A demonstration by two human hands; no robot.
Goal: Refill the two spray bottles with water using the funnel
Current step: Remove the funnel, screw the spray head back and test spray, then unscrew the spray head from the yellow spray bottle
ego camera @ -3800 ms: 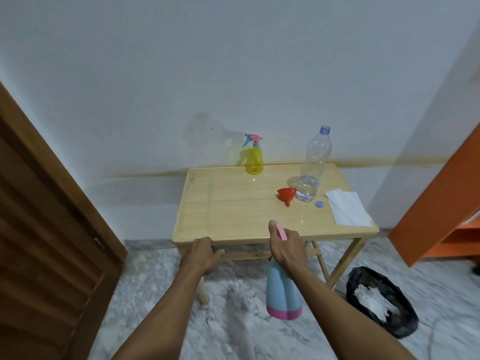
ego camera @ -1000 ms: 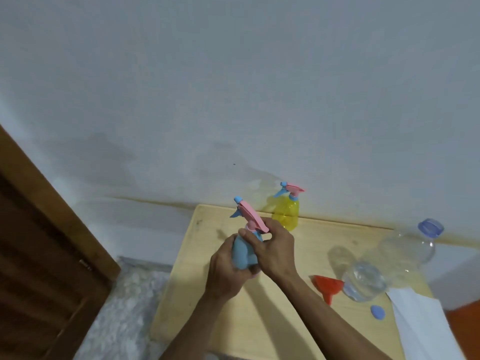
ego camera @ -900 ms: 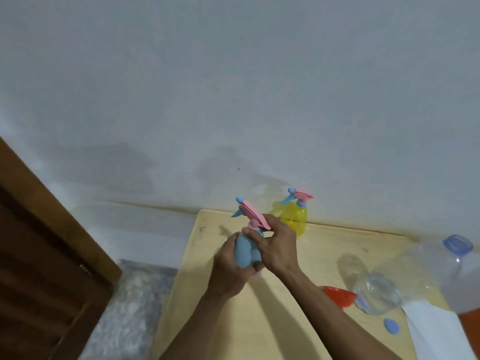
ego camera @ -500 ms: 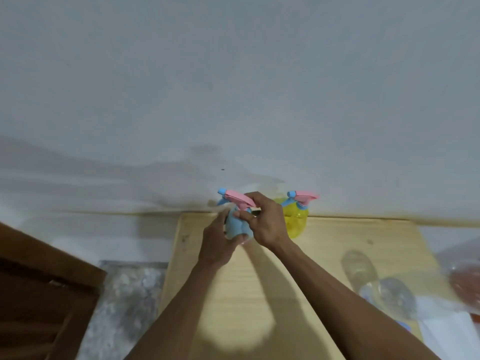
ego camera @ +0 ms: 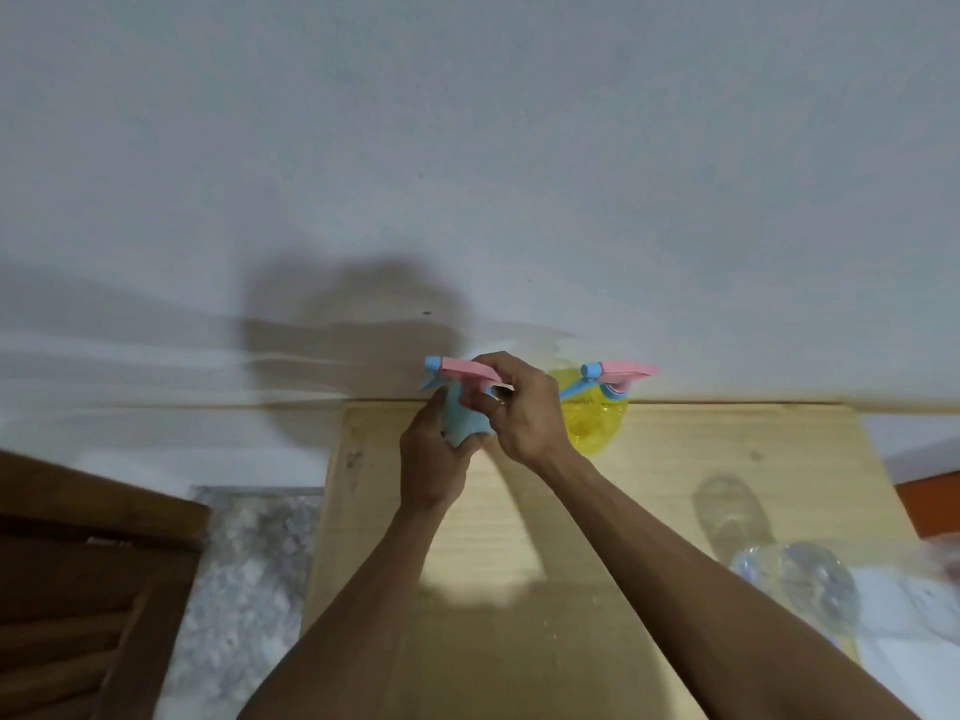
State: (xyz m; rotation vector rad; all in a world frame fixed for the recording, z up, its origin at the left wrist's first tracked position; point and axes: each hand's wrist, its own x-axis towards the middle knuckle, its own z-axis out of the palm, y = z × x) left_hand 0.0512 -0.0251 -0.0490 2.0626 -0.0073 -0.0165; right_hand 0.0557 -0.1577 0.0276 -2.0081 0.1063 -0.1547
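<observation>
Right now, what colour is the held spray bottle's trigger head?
Pink, with a blue nozzle tip; trigger head shows in the head view.

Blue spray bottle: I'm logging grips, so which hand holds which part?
The left hand grips the blue spray bottle by its body; the right hand grips its pink spray head.

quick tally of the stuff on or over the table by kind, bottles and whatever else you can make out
spray bottles: 2, the blue spray bottle gripped by the left hand and right hand, and the yellow spray bottle standing at the table's back edge
clear plastic bottles: 1, the clear bottle, blurred
white paper: 1, the white sheet, blurred
total: 4
</observation>
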